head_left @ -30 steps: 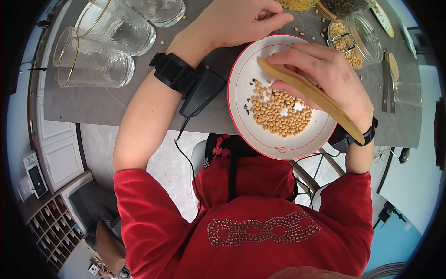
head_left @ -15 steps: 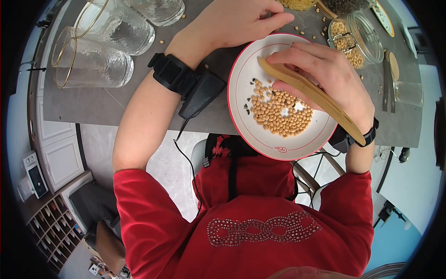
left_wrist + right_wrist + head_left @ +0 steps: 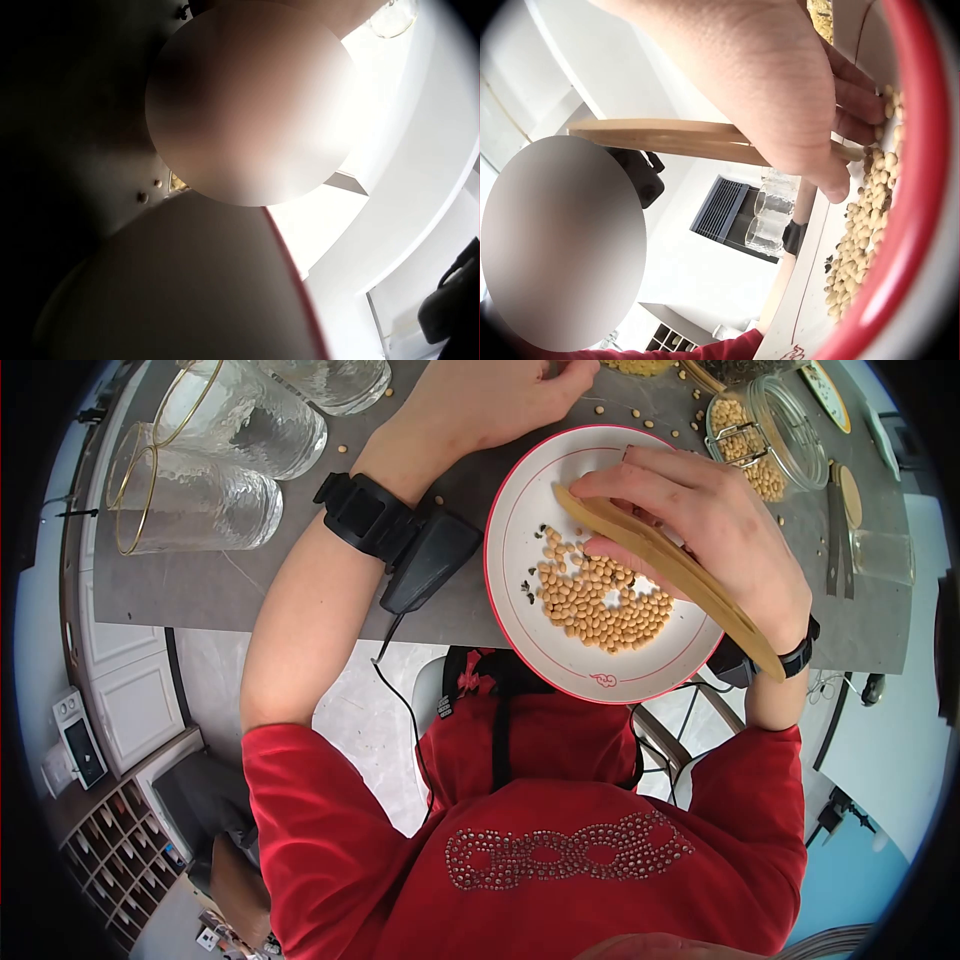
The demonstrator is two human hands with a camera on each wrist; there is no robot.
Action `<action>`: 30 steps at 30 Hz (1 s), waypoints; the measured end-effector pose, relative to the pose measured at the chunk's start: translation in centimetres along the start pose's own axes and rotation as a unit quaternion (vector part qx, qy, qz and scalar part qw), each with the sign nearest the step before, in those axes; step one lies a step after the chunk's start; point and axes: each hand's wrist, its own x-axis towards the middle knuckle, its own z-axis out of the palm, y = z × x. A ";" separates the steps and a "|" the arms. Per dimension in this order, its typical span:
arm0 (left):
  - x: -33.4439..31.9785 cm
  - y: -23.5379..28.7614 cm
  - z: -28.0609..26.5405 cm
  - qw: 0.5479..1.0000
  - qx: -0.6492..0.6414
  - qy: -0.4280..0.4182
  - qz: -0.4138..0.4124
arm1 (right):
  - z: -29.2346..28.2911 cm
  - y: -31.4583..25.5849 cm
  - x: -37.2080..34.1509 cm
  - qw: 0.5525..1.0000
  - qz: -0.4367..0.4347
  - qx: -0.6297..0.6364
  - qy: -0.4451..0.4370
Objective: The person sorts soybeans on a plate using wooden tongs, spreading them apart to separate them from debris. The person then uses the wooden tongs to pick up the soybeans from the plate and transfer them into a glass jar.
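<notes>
wooden tongs over a plate of dried beans. the right hand point(image 3: 712, 525) grips the tongs point(image 3: 675, 557), which slant above the round plate point(image 3: 537, 490); one end points down toward the beans point(image 3: 590, 615), as the right wrist view shows. the left hand point(image 3: 495, 400) lies by the plate's far left rim, its fingers partly cut off, so whether it holds anything cannot be told. the step in hand appears to be picking through the heap; the next move would call for a light, level squeeze, since such small rounded beans are likely to roll from the tips. materials: the tongs are curved, pale and smooth; the plate is glossy white with a red rim; the beans are rounded, tan and loosely heaped, with crumpled dark flakes point(image 3: 528, 589) just to their left. at far right, a clear glass jar point(image 3: 762, 445) with a wire clasp holds similar beans; at far left, rippled tumblers point(image 3: 215, 490) with gold rims rest on the grey bench point(image 3: 240, 590).
</notes>
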 end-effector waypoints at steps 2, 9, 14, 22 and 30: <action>0.0 -0.1 0.0 1.000 -0.010 0.007 0.001 | -0.2 -0.3 -0.2 1.000 0.006 -0.007 -0.013; 0.1 -0.1 -0.1 0.999 0.006 -0.040 0.021 | -0.3 -0.3 -0.3 0.999 0.007 -0.028 -0.025; 0.0 0.4 -0.4 0.996 -0.029 -0.078 0.020 | -0.3 -0.2 -0.4 1.000 0.000 -0.020 -0.022; 0.1 0.3 -0.5 0.995 -0.015 -0.089 0.037 | -0.2 0.0 -0.4 1.000 0.007 -0.008 -0.018; 0.0 0.4 -0.5 0.994 -0.041 -0.091 0.049 | 0.0 0.1 -0.4 1.000 0.013 0.003 -0.007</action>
